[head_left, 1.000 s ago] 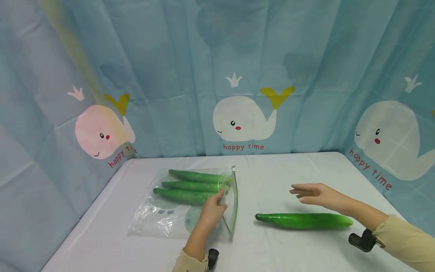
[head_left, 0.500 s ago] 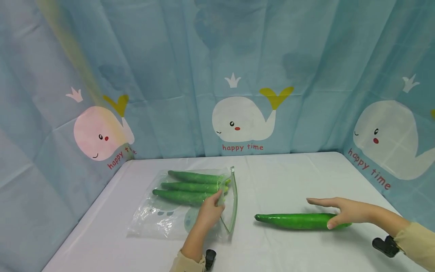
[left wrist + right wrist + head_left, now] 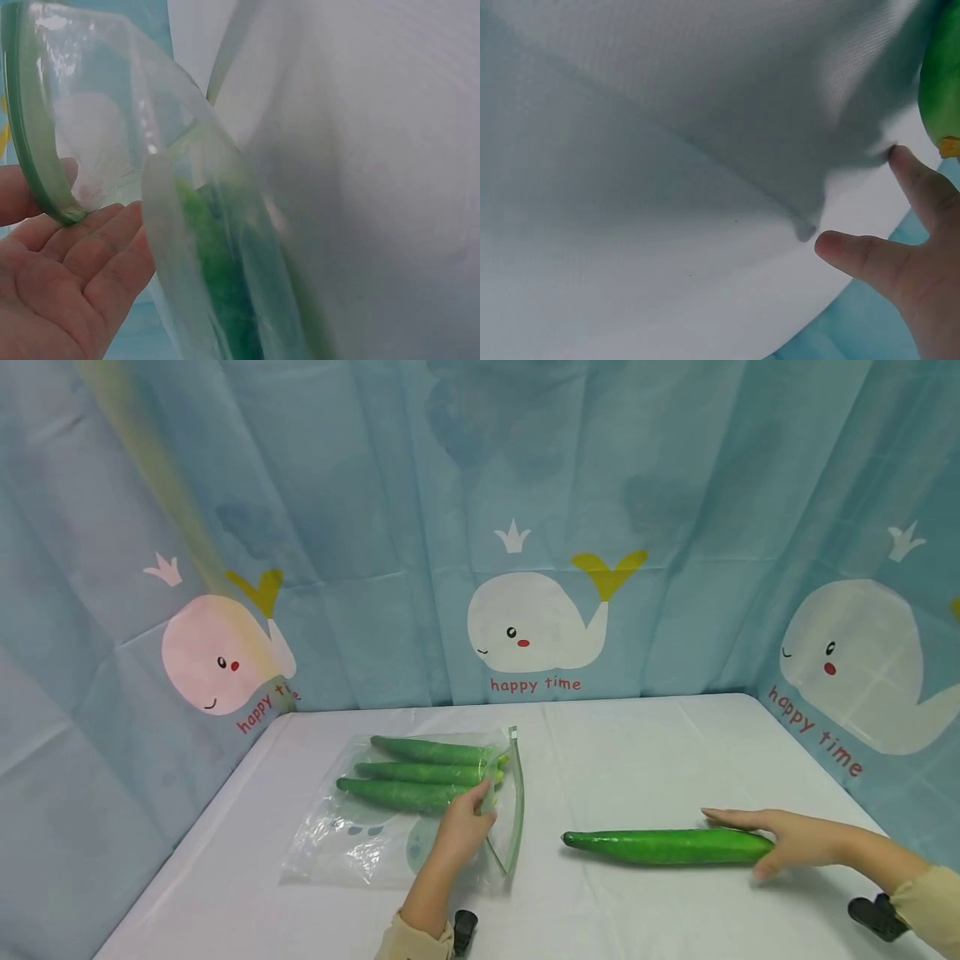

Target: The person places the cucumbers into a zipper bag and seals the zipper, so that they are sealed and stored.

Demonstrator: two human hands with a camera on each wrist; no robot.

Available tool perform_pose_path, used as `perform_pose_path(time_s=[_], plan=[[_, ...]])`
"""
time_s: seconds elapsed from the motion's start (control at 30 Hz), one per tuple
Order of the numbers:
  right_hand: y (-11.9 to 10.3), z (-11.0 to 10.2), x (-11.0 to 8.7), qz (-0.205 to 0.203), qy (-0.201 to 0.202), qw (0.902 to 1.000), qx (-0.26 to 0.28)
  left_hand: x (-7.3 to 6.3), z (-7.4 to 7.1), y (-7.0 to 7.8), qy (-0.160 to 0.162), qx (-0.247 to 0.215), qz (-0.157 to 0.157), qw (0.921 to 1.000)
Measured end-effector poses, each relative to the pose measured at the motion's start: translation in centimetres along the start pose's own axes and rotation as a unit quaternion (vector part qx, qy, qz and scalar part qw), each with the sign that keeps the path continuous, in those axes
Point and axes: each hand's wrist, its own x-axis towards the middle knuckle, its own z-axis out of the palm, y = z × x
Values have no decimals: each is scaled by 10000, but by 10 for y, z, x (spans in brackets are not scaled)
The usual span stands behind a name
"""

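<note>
My left hand (image 3: 462,833) pinches the upper layer of a clear zip bag (image 3: 318,852) near its green-edged mouth, which gapes to the right. Three cucumbers (image 3: 405,795) lie side by side inside, pale ends toward the opening. In the left wrist view, thumb and fingers hold the green strip (image 3: 34,165), and one cucumber (image 3: 217,270) shows blurred through the plastic. Right of the bag, a loose cucumber (image 3: 645,847) lies lengthwise on the table. Around its pale right end, my right hand (image 3: 813,842) hovers low with thumb and fingers spread; contact cannot be told. The right wrist view shows that end (image 3: 941,97) beyond the fingers.
A white cloth covers the table (image 3: 600,760). Blue curtains (image 3: 375,527) printed with whales stand close behind and at both sides. Black wrist cameras (image 3: 877,917) hang under both forearms.
My right hand has come down and moved right, from above the loose cucumber to its pale right end. The left hand stays at the bag, and the cucumbers have not moved.
</note>
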Motion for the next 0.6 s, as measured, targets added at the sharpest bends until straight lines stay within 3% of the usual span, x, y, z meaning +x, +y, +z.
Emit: perform_pose_path(time_s=[0.37, 0.6], plan=[[-3, -9, -2, -343, 4, 9994, -28, 2, 1, -3, -30, -48, -14, 10000], [-21, -24, 0, -525, -96, 9970, 559, 2, 2, -5, 7, -7, -6, 10000]])
